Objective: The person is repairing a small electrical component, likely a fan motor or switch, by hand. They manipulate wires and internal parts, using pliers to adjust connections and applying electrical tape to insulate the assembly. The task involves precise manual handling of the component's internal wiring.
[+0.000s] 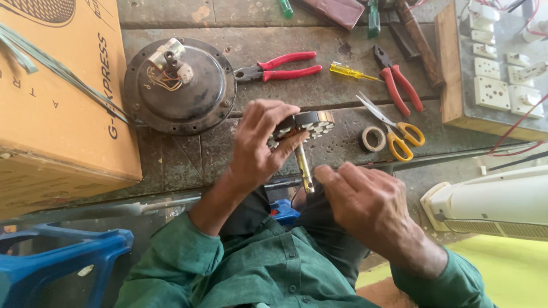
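Observation:
My left hand [260, 142] grips a round fan stator [308, 126] with pale teeth around its rim, held on edge above the bench. A metal shaft [303, 168] sticks down out of the stator toward me. My right hand [365, 199] is curled just right of the shaft's lower end, its fingertips close to the shaft; I cannot tell whether they touch it. Both sleeves are green.
A dark round motor cover [180, 85] with wires lies on the bench beside a cardboard box [57, 108]. Red pliers [279, 67], a yellow screwdriver [348, 71], red cutters [399, 82], yellow-handled scissors [394, 128] and a tape roll [374, 138] lie behind. A switchboard [496, 74] stands right, a white appliance [491, 202] below it.

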